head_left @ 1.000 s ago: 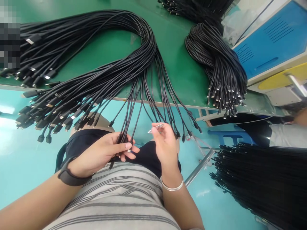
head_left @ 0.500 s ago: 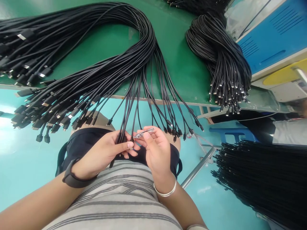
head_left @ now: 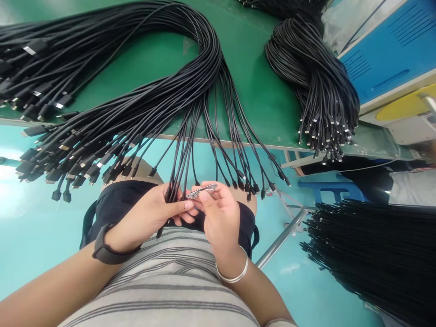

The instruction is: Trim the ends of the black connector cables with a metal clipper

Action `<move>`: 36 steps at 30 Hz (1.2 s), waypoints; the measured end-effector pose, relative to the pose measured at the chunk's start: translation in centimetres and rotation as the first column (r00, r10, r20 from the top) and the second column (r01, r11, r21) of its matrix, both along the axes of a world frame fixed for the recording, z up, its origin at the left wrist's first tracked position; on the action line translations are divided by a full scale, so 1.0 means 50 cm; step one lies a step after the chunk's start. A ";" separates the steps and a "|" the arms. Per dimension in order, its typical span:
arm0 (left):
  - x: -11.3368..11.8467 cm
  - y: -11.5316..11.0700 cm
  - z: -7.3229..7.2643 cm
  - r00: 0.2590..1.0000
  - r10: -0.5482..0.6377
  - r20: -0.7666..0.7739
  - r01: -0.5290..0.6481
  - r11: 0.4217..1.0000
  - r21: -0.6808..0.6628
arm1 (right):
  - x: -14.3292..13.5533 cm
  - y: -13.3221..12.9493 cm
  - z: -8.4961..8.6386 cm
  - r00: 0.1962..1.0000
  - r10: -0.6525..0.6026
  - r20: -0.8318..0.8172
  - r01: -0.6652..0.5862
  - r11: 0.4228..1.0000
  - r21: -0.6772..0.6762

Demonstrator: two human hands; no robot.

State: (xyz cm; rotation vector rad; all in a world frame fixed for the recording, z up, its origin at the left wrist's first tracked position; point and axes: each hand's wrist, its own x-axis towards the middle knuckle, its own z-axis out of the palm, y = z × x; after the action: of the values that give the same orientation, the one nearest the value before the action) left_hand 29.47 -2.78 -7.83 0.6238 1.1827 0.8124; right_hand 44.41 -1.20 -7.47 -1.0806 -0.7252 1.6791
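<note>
The left grip (head_left: 161,206) is clamped on several cables (head_left: 175,169) off the table's (head_left: 252,109) near edge, the right grip (head_left: 221,211) on a clipper (head_left: 204,190) beside them. Work seems underway; how many are finished, I cannot tell.

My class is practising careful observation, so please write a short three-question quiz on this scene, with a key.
1. Which hand holds the small silver metal clipper?
2. True or false: the dark wide wristband and the thin silver bangle are on the same arm.
3. Fill in: the long curved bundle of thin black cables lies partly on a smooth ____ tabletop.
Key: 1. right hand; 2. false; 3. green.
</note>
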 end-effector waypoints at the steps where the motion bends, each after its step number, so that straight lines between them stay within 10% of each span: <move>1: 0.002 -0.001 0.001 1.000 0.004 -0.019 -0.004 1.000 0.006 | -0.002 -0.001 -0.001 1.000 -0.005 0.010 0.005 1.000 -0.002; 23: 0.009 -0.002 0.008 0.993 -0.026 -0.116 0.029 0.999 0.027 | 0.001 0.010 -0.012 0.999 0.049 -0.008 -0.049 0.999 -0.004; 31: -0.029 -0.014 -0.014 0.940 -0.053 0.338 0.069 0.997 -0.035 | 0.017 0.026 -0.003 0.989 0.151 0.005 -0.151 0.987 0.060; 36: -0.041 -0.018 -0.024 0.975 0.033 0.221 -0.008 0.994 -0.110 | 0.033 0.034 -0.018 0.989 0.104 0.106 -0.113 0.990 0.084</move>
State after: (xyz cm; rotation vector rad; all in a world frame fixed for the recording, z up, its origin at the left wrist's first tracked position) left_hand 27.39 -3.69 -9.03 0.4195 1.0223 0.8076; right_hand 46.06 0.48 -8.38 -1.0859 -0.9312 1.6748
